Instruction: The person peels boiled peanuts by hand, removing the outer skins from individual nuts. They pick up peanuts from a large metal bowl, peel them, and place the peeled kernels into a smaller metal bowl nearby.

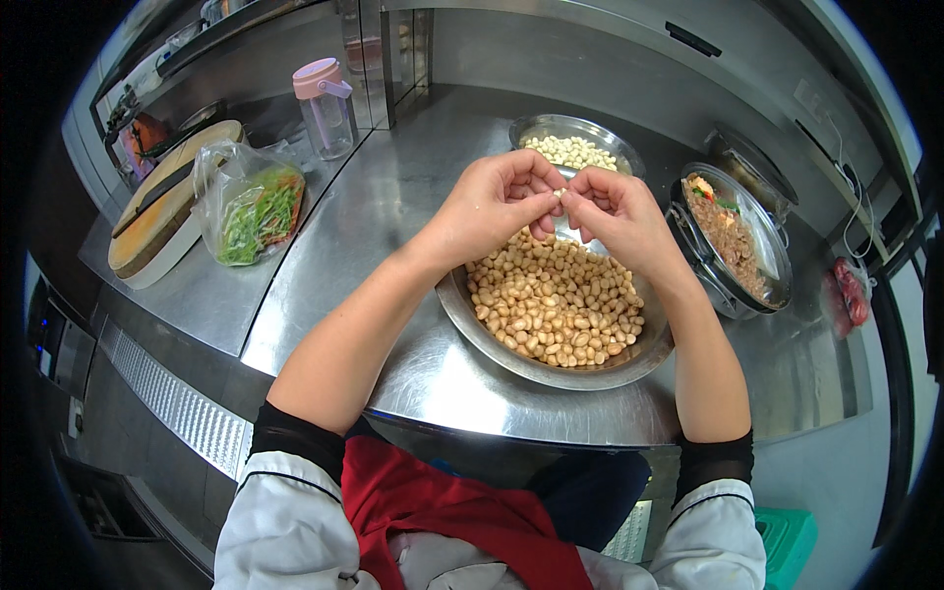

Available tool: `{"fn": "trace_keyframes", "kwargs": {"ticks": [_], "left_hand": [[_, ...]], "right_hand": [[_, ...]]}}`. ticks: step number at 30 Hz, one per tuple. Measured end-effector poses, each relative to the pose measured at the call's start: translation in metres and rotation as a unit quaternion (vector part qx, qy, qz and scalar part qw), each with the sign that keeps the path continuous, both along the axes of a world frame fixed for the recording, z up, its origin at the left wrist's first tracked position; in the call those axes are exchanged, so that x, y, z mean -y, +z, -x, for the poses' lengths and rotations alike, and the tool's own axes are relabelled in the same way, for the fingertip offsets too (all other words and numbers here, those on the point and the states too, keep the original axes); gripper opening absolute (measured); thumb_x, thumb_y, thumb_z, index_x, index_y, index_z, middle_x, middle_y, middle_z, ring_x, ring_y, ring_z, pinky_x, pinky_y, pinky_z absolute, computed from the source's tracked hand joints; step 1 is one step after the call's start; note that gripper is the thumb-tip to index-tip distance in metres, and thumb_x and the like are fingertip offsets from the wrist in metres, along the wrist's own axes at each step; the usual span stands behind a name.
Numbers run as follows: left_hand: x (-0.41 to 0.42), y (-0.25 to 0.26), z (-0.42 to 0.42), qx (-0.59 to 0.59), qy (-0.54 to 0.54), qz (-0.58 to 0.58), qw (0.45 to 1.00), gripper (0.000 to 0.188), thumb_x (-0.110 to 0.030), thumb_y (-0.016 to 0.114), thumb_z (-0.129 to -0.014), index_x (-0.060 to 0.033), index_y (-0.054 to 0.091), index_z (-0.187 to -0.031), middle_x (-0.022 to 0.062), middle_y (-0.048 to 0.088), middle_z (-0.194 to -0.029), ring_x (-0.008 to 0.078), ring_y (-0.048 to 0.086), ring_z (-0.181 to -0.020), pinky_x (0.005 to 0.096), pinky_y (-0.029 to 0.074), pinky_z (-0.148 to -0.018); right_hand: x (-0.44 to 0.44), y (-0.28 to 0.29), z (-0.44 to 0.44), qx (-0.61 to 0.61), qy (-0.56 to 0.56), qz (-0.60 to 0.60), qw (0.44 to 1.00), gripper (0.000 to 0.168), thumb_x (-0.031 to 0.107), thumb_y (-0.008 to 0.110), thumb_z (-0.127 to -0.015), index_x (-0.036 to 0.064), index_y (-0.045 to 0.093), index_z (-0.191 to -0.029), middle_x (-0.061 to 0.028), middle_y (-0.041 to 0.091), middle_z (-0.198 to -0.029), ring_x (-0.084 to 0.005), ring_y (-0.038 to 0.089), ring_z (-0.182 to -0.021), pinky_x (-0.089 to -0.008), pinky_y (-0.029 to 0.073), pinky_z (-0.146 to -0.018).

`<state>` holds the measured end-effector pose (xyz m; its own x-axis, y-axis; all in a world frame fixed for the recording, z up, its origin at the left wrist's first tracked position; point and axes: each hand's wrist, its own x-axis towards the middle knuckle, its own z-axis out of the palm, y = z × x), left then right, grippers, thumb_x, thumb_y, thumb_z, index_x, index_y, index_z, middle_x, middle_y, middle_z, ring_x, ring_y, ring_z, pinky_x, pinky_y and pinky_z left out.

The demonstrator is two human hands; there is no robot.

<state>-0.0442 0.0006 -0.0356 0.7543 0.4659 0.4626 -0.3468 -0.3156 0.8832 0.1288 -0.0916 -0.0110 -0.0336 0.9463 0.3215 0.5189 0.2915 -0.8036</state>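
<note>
My left hand [509, 193] and my right hand [611, 215] meet over the far part of a wide steel bowl [472, 324]. Between their fingertips is a small pale peeled kernel [559, 192], pinched from both sides. Many tan, skin-on peanuts [557, 302] fill the wide bowl below. Behind my hands stands a smaller steel bowl [525, 127] with pale peeled kernels [571, 152] in it. My fingers partly hide the kernel they hold, and my hands cover the area between the two bowls.
A metal pan [783, 284] of noodle-like food stands at right. At left are a clear bag [254, 206] of cut vegetables, a round chopping board [129, 254] with a knife [153, 198] and a pink-lidded bottle [324, 118]. A red package [852, 295] lies at far right.
</note>
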Motion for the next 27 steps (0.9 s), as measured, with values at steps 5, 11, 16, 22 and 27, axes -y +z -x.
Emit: {"fn": "trace_keyframes", "kwargs": {"ticks": [5,11,16,22,27], "left_hand": [[0.0005,0.0009,-0.0010,-0.007,0.005,-0.001,1.000,0.014,-0.008,0.060,-0.094,0.0019,0.058,-0.103,0.0050,0.063,-0.086,0.0094,0.063,-0.074,0.0226,0.053,-0.065],[-0.0019,-0.0007,-0.0006,-0.008,-0.003,0.007,1.000,0.014,-0.008,0.059,-0.094,0.0021,0.058,-0.104,0.0049,0.063,-0.086,0.0093,0.063,-0.075,0.0223,0.054,-0.065],[-0.0006,0.0006,0.0004,-0.007,-0.003,0.012,1.000,0.015,-0.008,0.060,-0.094,0.0019,0.058,-0.105,0.0049,0.063,-0.087,0.0094,0.062,-0.075,0.0226,0.053,-0.066],[0.0010,0.0032,0.0007,-0.001,-0.009,0.027,1.000,0.017,-0.009,0.061,-0.093,0.0019,0.058,-0.105,0.0054,0.063,-0.088,0.0095,0.062,-0.076,0.0230,0.053,-0.067],[-0.0004,0.0022,0.0008,0.002,-0.017,0.034,0.999,0.018,-0.010,0.062,-0.093,0.0022,0.058,-0.105,0.0057,0.064,-0.088,0.0096,0.062,-0.076,0.0229,0.053,-0.068]], "right_hand": [[0.0007,0.0006,-0.0023,-0.003,0.001,0.007,1.000,0.016,0.016,0.059,-0.091,0.001,0.061,-0.084,0.0014,0.059,-0.072,-0.0040,0.053,-0.061,-0.0199,0.043,-0.056],[0.0015,0.0021,-0.0016,-0.026,0.017,0.014,0.999,0.017,0.017,0.059,-0.092,0.002,0.061,-0.083,0.0020,0.058,-0.070,-0.0040,0.053,-0.061,-0.0201,0.042,-0.055],[0.0028,0.0035,-0.0022,-0.046,0.031,0.023,0.998,0.016,0.017,0.058,-0.092,0.003,0.061,-0.084,0.0017,0.058,-0.071,-0.0033,0.052,-0.061,-0.0184,0.042,-0.056],[0.0025,0.0042,-0.0041,-0.053,0.034,0.023,0.998,0.016,0.015,0.056,-0.091,0.002,0.060,-0.083,0.0016,0.057,-0.070,-0.0051,0.053,-0.062,-0.0210,0.044,-0.058],[0.0033,0.0048,-0.0028,-0.051,0.025,0.020,0.998,0.016,0.015,0.056,-0.091,0.002,0.060,-0.083,0.0016,0.057,-0.070,-0.0051,0.053,-0.061,-0.0210,0.044,-0.057]]}}
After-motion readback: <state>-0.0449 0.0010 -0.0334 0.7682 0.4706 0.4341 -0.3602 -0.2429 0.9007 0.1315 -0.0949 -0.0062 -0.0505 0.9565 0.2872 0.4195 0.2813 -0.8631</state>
